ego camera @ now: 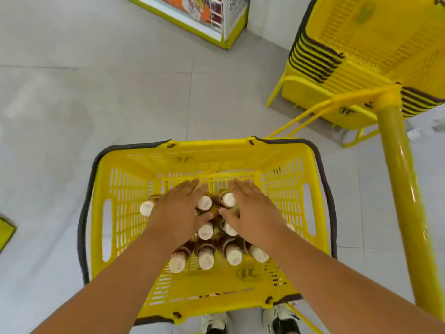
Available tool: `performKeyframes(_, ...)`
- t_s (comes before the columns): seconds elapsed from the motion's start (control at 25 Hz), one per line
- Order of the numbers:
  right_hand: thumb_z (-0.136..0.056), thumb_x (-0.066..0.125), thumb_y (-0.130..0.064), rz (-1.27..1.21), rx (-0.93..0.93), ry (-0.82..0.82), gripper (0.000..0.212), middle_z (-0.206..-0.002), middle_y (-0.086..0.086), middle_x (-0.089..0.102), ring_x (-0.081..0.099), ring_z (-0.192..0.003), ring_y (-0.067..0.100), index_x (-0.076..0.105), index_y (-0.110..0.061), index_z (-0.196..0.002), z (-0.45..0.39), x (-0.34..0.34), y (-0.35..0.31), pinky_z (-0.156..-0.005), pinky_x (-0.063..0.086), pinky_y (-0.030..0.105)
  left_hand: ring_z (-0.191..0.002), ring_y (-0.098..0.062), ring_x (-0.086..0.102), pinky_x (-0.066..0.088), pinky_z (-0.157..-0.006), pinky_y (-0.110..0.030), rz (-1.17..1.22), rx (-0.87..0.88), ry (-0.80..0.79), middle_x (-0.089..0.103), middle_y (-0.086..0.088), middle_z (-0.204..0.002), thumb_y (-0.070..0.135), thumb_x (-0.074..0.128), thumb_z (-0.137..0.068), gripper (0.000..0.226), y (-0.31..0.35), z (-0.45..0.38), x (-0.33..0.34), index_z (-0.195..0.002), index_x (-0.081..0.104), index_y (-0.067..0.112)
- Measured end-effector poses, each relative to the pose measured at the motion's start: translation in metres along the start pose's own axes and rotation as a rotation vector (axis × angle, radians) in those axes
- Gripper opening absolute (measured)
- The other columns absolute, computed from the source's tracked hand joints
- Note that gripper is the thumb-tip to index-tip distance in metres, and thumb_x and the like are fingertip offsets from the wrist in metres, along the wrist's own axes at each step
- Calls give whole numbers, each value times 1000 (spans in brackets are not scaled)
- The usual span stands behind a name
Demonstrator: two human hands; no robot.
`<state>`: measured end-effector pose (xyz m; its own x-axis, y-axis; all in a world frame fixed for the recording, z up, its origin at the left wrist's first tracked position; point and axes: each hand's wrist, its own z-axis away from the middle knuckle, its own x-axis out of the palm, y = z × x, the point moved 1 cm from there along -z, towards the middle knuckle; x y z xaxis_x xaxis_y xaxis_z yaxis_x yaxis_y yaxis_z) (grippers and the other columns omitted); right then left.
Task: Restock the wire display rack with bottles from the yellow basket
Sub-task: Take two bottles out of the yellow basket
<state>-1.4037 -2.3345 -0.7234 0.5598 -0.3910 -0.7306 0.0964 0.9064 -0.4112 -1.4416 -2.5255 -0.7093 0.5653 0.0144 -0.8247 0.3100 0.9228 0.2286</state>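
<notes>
Floor: pale grey tiled shop floor (120, 97); a stack of yellow plastic baskets (356, 44) sits on a yellow stand at upper right, a yellow metal post (407, 189) runs down the right edge.
Basket: yellow slotted plastic basket with dark handles (125, 213), centre of frame, on the floor above the white sneakers (281, 319).
Bottles: brown bottles with cream caps (206, 259) stand clustered in its middle.
Left hand (178, 208): fingers straight and spread, hovering over the caps, gripping nothing.
Right hand (252, 210): likewise flat and spread, mirrored.
Rack: a white wire display (231, 15) at top centre, possibly the target.
Advice: close each hand around one neck below the cap, lift straight up to avoid toppling neighbours.
</notes>
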Motion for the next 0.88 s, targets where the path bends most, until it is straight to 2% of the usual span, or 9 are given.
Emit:
performKeyframes(0.08,-101,48,-59,-39,0,5,79,-170,-2,22,14,-158,21,19,-21,-163,-6,3,3,-122,28,37,-152,-18,26,35,-116,-37,-15,-7,-20,29,6,-165,63,56,-92,78,0,-7,2,-158,28,34)
performKeyframes(0.16,-100,54,-56,-94,-4,17,76,-166,-2,31,23,-155,19,25,-21,-161,-11,5,6,-117,34,36,-146,-17,38,42,-108,-34,-28,-29,-50,42,7,-158,64,59,-90,72,1,-13,3,-153,35,37)
performKeyframes(0.28,-98,61,-53,-287,80,40,67,-155,-3,49,44,-142,20,40,-26,-155,-20,6,10,-107,43,34,-108,-19,62,51,-77,-33,-7,-75,-54,68,7,-117,65,59,-89,49,4,-23,-1,-129,54,38)
performKeyframes(0.36,-97,65,-48,-478,160,110,47,-134,-3,64,59,-122,21,56,-27,-138,-26,7,11,-92,49,33,-86,-21,60,45,-63,-32,116,-147,-31,64,5,-92,62,62,-89,41,5,-31,-4,-116,56,31)
performKeyframes(0.4,-97,65,-45,-560,190,140,38,-124,-3,67,62,-113,20,60,-25,-130,-29,7,10,-88,51,33,-83,-22,59,44,-61,-32,196,-180,-13,61,4,-89,59,64,-89,41,6,-36,-4,-115,56,27)
performKeyframes(0.52,-97,68,-40,-686,196,159,31,-114,-4,68,63,-102,16,62,-23,-122,-34,9,9,-81,52,29,-90,-25,60,48,-68,-34,325,-205,23,65,-3,-98,53,70,-88,44,5,-50,-4,-114,58,19)
performKeyframes(0.64,-95,72,-34,-670,172,142,30,-108,-7,67,59,-94,12,62,-24,-122,-38,13,11,-66,39,14,-89,-23,61,45,-65,-33,365,-148,-16,68,-2,-101,48,76,-85,41,7,-58,-4,-108,60,18)
performKeyframes(0.76,-93,75,-29,-717,203,162,29,-102,-8,65,58,-91,12,65,-22,-119,-39,14,17,-64,37,12,-84,-22,60,39,-61,-31,345,-67,-55,68,-4,-98,40,80,-84,36,12,-60,0,-104,61,17)
performKeyframes(0.88,-91,78,-29,-705,199,157,28,-98,-7,65,57,-85,13,67,-20,-115,-33,10,20,-62,38,13,-85,-22,59,44,-67,-34,291,-28,-50,68,-5,-100,41,76,-86,35,13,-55,1,-107,60,18)
